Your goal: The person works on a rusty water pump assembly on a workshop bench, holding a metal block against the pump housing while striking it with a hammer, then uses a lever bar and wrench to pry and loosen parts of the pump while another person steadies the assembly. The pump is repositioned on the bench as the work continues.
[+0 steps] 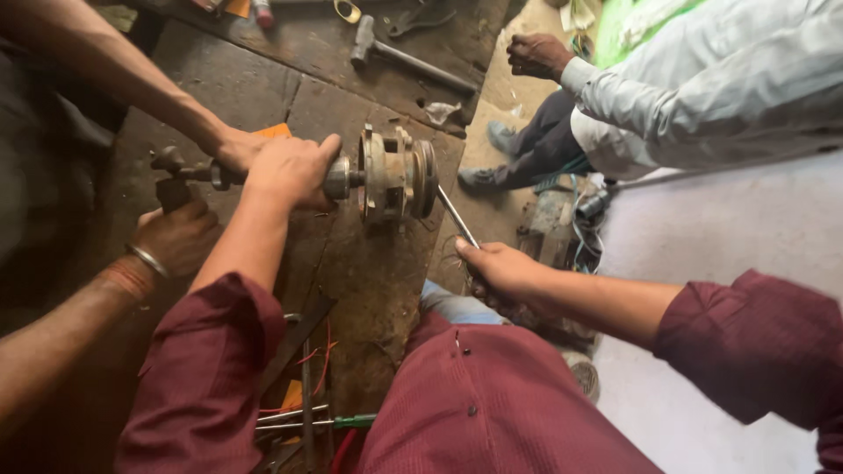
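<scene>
Greasy, round, finned metal motor housing (392, 174) lies sideways on the dark workbench (369, 281).

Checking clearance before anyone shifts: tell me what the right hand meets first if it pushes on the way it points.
The right hand holds a thin metal rod aimed up-left; on that line it would probably first meet the round grey metal motor assembly, though depth is unclear.
</scene>
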Motion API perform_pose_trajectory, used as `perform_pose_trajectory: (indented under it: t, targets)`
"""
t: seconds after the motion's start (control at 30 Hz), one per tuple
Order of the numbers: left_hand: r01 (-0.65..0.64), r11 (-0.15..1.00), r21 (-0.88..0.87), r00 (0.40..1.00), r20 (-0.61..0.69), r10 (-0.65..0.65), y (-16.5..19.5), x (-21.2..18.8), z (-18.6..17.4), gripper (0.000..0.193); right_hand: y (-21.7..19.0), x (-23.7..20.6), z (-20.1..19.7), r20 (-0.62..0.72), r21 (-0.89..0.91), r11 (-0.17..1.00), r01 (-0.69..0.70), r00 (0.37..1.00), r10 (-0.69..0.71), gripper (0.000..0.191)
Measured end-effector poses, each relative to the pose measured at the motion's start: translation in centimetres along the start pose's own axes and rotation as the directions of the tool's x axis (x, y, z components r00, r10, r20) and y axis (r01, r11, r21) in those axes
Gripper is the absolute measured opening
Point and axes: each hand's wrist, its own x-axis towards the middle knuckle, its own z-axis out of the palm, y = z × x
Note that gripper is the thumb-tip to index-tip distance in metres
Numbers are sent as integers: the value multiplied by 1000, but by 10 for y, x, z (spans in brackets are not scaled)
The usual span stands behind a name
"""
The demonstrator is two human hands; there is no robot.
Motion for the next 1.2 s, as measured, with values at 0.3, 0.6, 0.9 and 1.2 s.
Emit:
perform_pose_trajectory:
  t: [0.3,0.6,0.9,1.2]
  targets:
    - [17,995,-103,996,91,-7,-14,6,-3,60,-11,-2,14,-113,-82,996,46,992,-55,44]
    - [-11,996,-90,999,29,14,-29,16,-1,57,-21,-7,19,-172,-65,994,86,980,-96,29]
    - [-10,993,-117,999,36,14,-45,22,-3,58,1,24,22,-210,-120,981,154,962,-176,27]
    - [-39,983,-181,999,-3,39,-58,38,-1,55,51,114,61,-297,-196,835,514,781,-550,36]
